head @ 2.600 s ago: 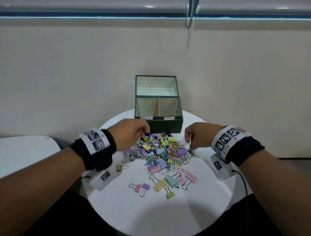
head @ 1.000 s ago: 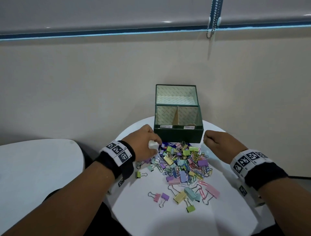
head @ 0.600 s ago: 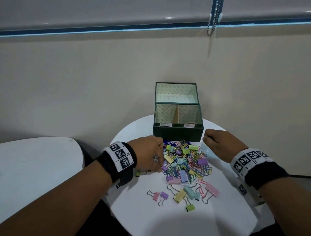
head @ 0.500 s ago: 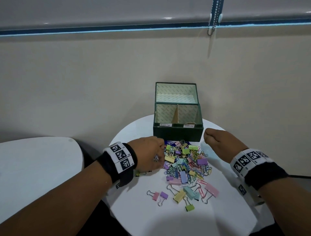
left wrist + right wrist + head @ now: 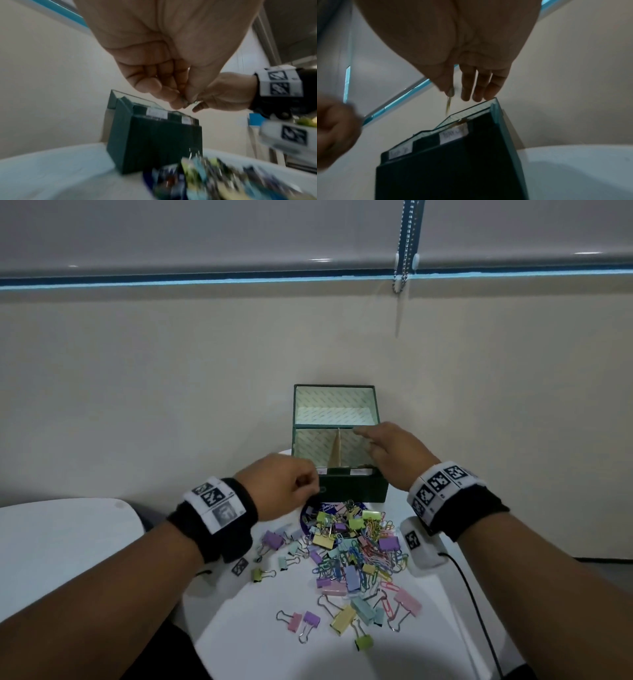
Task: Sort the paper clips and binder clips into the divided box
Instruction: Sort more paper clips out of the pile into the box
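The dark green divided box (image 5: 352, 491) stands at the table's far edge, lid upright, a cardboard divider (image 5: 337, 450) splitting it. Colourful paper clips and binder clips lie in a pile (image 5: 352, 546) in front of it. My left hand (image 5: 308, 484) hovers by the box's front left corner, its fingers (image 5: 173, 94) curled, and pinches a small clip (image 5: 186, 101) of which only wire shows. My right hand (image 5: 364, 441) is spread above the right compartment. Under its thumb (image 5: 444, 86) a yellowish paper clip (image 5: 448, 104) shows as a blurred streak above the box (image 5: 453, 169).
The round white table (image 5: 257, 628) is small, and the box backs onto a beige wall. Several loose binder clips (image 5: 346, 614) lie nearer me than the pile. A second white table (image 5: 68, 542) stands to the left. A black cable (image 5: 472, 594) runs along the right edge.
My right hand rose from beside the pile to above the box's right compartment and spread its fingers. My left hand lifted off the pile toward the box's front left corner with a clip.
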`<action>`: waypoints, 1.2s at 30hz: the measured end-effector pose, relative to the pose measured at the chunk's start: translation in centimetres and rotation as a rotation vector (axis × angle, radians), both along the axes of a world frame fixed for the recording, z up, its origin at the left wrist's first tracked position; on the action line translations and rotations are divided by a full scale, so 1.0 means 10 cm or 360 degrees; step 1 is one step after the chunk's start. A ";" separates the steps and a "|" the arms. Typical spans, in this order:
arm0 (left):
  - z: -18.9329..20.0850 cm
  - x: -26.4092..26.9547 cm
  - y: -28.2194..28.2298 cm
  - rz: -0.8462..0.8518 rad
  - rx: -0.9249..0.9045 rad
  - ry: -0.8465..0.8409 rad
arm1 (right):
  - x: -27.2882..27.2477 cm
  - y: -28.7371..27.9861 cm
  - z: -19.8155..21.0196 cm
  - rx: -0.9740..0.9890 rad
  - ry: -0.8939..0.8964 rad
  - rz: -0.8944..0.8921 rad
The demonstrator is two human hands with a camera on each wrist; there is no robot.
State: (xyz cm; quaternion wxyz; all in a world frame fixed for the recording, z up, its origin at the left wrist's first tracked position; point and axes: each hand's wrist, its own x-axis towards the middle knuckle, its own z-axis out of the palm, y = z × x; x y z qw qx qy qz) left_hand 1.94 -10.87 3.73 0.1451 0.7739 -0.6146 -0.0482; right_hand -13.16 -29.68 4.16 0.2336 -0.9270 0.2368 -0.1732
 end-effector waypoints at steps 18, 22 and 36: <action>-0.09 -0.24 -0.37 -0.0168 0.0368 -0.0019 | -0.44 0.01 -0.67 0.0627 0.0182 -0.0067; -0.25 -0.29 -0.16 -0.0221 0.0669 -0.0088 | -0.38 0.02 -0.61 0.0379 0.0376 0.0024; -0.33 -0.28 0.04 0.0041 0.0312 -0.0111 | -0.52 0.37 -0.43 -0.0346 0.0879 0.0333</action>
